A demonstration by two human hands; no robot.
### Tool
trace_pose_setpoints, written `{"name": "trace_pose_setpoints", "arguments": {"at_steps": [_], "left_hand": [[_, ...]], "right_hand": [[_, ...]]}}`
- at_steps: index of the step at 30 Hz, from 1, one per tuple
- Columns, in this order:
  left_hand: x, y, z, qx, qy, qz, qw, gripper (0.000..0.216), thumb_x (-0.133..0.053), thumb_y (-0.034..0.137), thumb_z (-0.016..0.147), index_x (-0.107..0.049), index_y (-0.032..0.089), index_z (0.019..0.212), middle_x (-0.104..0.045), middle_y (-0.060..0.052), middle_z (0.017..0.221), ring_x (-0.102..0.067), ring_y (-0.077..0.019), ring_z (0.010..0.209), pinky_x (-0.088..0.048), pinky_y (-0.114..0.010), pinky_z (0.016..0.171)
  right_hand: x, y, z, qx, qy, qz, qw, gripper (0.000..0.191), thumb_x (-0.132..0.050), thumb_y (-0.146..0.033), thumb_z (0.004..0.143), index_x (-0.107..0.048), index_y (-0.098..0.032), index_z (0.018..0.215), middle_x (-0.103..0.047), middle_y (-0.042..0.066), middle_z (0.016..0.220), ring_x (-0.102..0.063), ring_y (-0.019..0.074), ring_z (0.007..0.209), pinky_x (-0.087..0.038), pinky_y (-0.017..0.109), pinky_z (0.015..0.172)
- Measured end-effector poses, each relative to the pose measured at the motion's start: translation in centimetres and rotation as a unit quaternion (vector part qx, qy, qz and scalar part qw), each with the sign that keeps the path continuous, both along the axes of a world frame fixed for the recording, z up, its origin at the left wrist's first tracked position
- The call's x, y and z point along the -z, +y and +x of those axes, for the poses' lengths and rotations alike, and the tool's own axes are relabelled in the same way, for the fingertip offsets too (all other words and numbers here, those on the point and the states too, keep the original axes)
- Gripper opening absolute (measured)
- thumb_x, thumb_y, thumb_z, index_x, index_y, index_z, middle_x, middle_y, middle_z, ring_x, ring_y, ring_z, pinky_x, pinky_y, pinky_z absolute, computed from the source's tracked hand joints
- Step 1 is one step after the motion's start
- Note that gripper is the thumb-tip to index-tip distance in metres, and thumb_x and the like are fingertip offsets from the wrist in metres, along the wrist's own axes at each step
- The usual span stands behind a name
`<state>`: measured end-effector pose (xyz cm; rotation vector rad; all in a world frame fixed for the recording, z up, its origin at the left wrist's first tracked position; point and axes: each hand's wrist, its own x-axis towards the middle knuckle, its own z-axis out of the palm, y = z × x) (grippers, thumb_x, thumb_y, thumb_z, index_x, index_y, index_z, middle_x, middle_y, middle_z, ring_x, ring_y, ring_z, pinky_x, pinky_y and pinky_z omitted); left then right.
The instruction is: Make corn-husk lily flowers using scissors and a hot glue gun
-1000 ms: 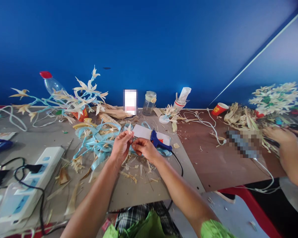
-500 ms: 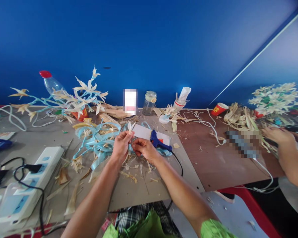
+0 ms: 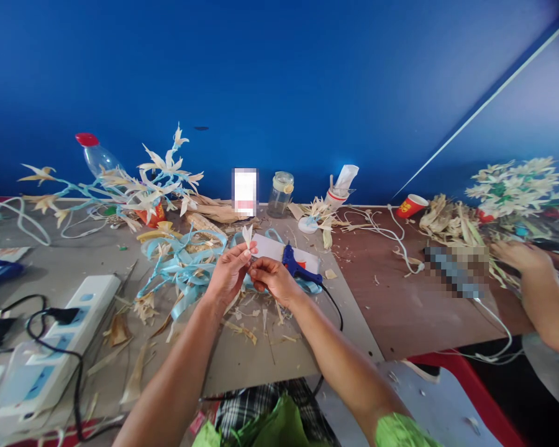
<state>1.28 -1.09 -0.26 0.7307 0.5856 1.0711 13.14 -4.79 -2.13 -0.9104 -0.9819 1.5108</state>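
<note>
A small white corn-husk flower (image 3: 247, 234) points upward from the fingertips of my left hand (image 3: 229, 268), which pinches it near its base. Just below and to the right, my right hand (image 3: 276, 278) has its thumb and fingers pinched together by the lower end of the flower. What lies between those right fingers is too small to make out. Stems wrapped in light blue ribbon (image 3: 177, 264) lie to the left of my hands. A blue glue gun (image 3: 298, 266) rests behind my right hand, partly on a white box (image 3: 268, 247).
Husk flowers on blue stems (image 3: 163, 164) stand at the back left. A power strip (image 3: 60, 347) with black cables lies at the left. A glass jar (image 3: 280, 194) and a red paper cup (image 3: 412, 205) stand by the wall. Another person's hand (image 3: 522, 254) works at the right.
The flower has turned in my left fingers, its petals now closer together and more upright. My left hand has shifted slightly to the right; my right hand stays almost in place.
</note>
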Motion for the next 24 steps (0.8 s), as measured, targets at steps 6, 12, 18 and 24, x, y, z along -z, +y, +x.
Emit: {"name": "trace_pose_setpoints", "arguments": {"at_steps": [6, 12, 18, 24], "left_hand": [[0.2, 0.24, 0.02, -0.004, -0.015, 0.012, 1.0, 0.031, -0.075, 0.023, 0.064, -0.068, 0.013, 0.093, -0.063, -0.002, 0.08, -0.048, -0.0046, 0.055, -0.04, -0.019, 0.055], [0.36, 0.08, 0.29, -0.042, 0.019, 0.017, 0.999, 0.021, -0.074, 0.026, 0.065, -0.068, 0.013, 0.081, -0.057, 0.0, 0.063, -0.047, -0.0063, 0.054, -0.037, -0.02, 0.053], [-0.04, -0.05, 0.41, -0.073, 0.032, 0.016, 0.997, 0.018, -0.076, 0.024, 0.06, -0.061, 0.014, 0.059, -0.054, 0.001, 0.058, -0.043, -0.0055, 0.051, -0.036, -0.019, 0.052], [-0.15, -0.11, 0.32, -0.057, 0.037, 0.007, 0.998, 0.02, -0.075, 0.027, 0.061, -0.07, 0.012, 0.074, -0.059, -0.001, 0.063, -0.045, -0.0064, 0.053, -0.037, -0.02, 0.051]], "right_hand": [[-0.2, 0.07, 0.06, 0.034, -0.025, 0.007, 0.999, 0.025, -0.073, -0.035, 0.063, -0.055, -0.016, 0.065, -0.051, -0.006, 0.051, -0.04, 0.0046, 0.039, -0.028, 0.02, 0.041], [-0.08, 0.01, 0.01, 0.045, -0.115, 0.015, 0.992, 0.023, -0.069, -0.037, 0.065, -0.056, -0.017, 0.066, -0.047, -0.007, 0.045, -0.039, 0.0057, 0.038, -0.029, 0.02, 0.041], [0.04, -0.13, -0.35, 0.031, -0.145, 0.019, 0.989, 0.026, -0.069, -0.039, 0.065, -0.055, -0.017, 0.065, -0.048, -0.007, 0.048, -0.039, 0.0057, 0.039, -0.028, 0.02, 0.041], [0.05, -0.13, -0.24, 0.018, -0.118, 0.016, 0.993, 0.024, -0.067, -0.038, 0.068, -0.055, -0.017, 0.066, -0.049, -0.007, 0.048, -0.04, 0.0055, 0.038, -0.029, 0.02, 0.042]]}}
